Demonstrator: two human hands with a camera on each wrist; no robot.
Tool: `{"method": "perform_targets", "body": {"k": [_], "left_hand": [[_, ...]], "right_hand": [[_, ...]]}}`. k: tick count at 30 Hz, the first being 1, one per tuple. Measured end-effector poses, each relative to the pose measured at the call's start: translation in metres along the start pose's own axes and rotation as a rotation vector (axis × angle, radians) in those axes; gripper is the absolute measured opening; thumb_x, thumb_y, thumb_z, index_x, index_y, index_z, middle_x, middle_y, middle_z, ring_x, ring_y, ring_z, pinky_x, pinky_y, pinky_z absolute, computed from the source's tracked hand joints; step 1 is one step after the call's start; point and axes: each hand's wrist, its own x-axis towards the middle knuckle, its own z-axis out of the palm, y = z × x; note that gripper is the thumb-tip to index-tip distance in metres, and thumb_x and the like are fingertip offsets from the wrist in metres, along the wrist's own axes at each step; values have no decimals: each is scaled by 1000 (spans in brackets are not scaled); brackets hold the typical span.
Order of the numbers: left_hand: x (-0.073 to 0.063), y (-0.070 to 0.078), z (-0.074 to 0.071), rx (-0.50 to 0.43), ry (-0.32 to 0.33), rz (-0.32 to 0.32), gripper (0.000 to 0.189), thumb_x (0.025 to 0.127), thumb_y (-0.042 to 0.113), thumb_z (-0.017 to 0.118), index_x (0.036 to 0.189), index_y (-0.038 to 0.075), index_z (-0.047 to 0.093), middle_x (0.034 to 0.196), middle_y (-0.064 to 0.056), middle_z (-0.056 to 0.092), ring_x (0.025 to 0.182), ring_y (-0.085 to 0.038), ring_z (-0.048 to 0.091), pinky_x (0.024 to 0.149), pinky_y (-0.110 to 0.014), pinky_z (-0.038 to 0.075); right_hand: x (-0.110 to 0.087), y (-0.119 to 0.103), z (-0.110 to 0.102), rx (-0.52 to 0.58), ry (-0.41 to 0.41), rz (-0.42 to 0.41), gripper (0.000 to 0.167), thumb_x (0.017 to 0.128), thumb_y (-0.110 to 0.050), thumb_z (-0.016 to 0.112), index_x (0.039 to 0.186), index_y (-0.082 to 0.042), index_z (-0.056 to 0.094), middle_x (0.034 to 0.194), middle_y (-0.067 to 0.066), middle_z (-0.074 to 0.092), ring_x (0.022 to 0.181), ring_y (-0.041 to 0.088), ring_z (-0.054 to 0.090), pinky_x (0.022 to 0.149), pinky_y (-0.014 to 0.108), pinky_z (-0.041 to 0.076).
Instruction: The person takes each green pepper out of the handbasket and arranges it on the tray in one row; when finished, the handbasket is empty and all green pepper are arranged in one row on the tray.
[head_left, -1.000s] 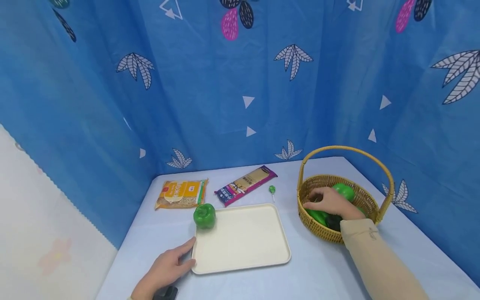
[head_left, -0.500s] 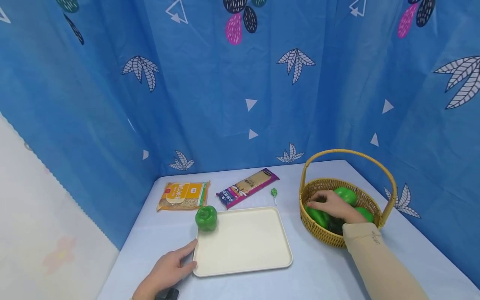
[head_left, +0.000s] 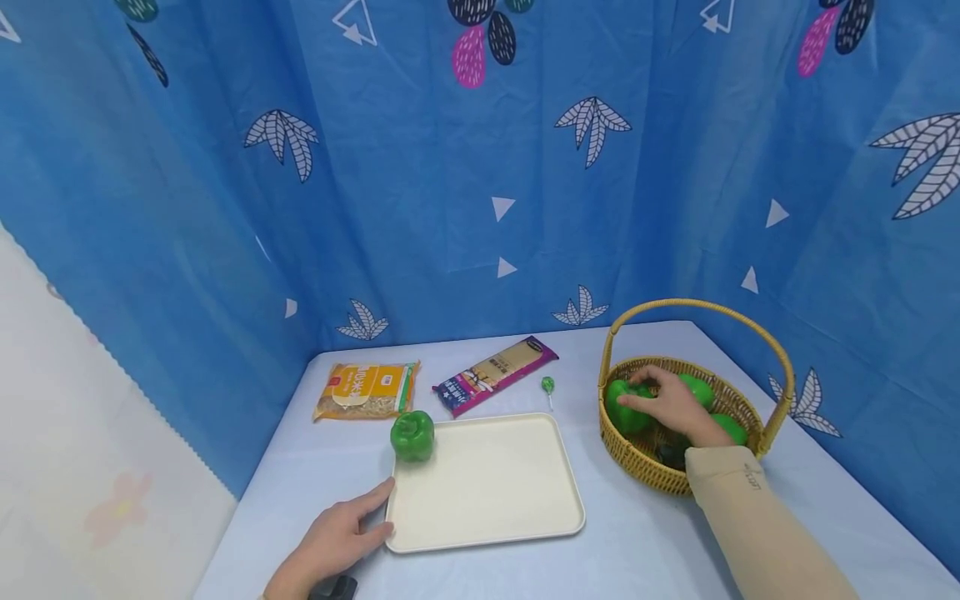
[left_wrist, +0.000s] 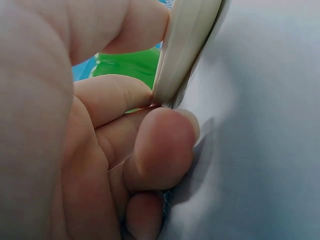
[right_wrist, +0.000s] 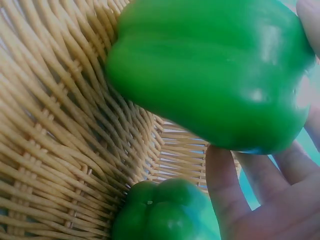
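My right hand (head_left: 671, 406) is inside the wicker basket (head_left: 637, 464) and grips a green bell pepper (head_left: 628, 406) near the basket's left wall. In the right wrist view this held bell pepper (right_wrist: 210, 70) lies between thumb and fingers, above another green bell pepper (right_wrist: 165, 212). At the tray's left edge, my left hand (head_left: 333, 533) touches the rim with spread thumb and forefinger. The left wrist view has fingertips against the cream tray's rim (left_wrist: 182, 50). One more green bell pepper (head_left: 412, 436) sits on the tray's far left corner.
More green peppers (head_left: 729, 428) and a dark item (head_left: 672, 454) lie in the basket, under its tall arched handle (head_left: 693, 305). Behind the tray are a bag of grain (head_left: 366, 392), a purple-edged packet (head_left: 495, 375) and a green lollipop (head_left: 548, 386). Blue curtain (head_left: 450, 208) backs the table.
The bell pepper in my right hand has come up from lying among the others, and more of the basket floor shows. My left hand keeps its place at the tray. The head view shifted slightly.
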Motion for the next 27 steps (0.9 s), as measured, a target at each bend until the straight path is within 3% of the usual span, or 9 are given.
{"method": "perform_targets", "body": {"k": [2,3,7,10,13,15,20,27], "left_hand": [[0,-1,1,16,7,6,74,92,55,71,153,19,51,151,-2,58,72,3,51,93,-41,58],[0,-1,1,18,9,6,74,92,55,71,154,20,51,151,-1,57,73,1,52,95,-42,58],[1,-3,2,23,16,18,73,92,56,71,153,21,52,152,3,57,106,-13,70,101,-45,56],[0,-3,3,23,16,25,73,92,56,70,153,21,52,152,3,56,110,-11,68,103,-47,54],[0,-3,3,20,13,24,73,92,56,70,153,21,52,152,2,56,96,0,61,102,-48,54],[0,-3,3,19,11,24,73,92,56,70,153,20,52,152,2,57,98,1,60,102,-49,54],[0,-1,2,19,11,23,73,91,56,71,152,19,53,151,2,57,115,-14,67,103,-48,54],[0,-1,1,6,11,21,73,91,55,71,152,19,53,152,2,57,132,-28,60,105,-50,53]], "right_hand": [[-1,0,0,8,-3,1,59,89,-48,80,125,-5,61,131,22,62,120,43,57,91,57,52],[-1,-1,0,10,-5,-3,59,88,-48,81,124,-5,62,131,22,62,120,43,57,91,57,53],[-3,-3,1,25,-20,-13,57,86,-47,83,121,-7,64,132,22,62,121,43,56,90,56,53],[-4,-2,1,26,-26,-23,56,86,-46,83,121,-8,65,132,22,61,122,44,56,89,55,54],[-4,-1,1,30,-25,-34,53,86,-45,83,120,-8,65,131,20,62,121,42,57,89,55,54],[-4,0,2,28,-27,-44,50,87,-42,83,120,-9,65,130,18,63,120,41,58,88,54,54],[-3,1,2,28,-35,-69,44,89,-38,82,118,-10,65,128,18,63,118,40,58,85,53,56],[-1,5,3,33,-28,-72,43,89,-38,82,117,-9,65,125,17,64,116,39,59,85,52,55]]}}
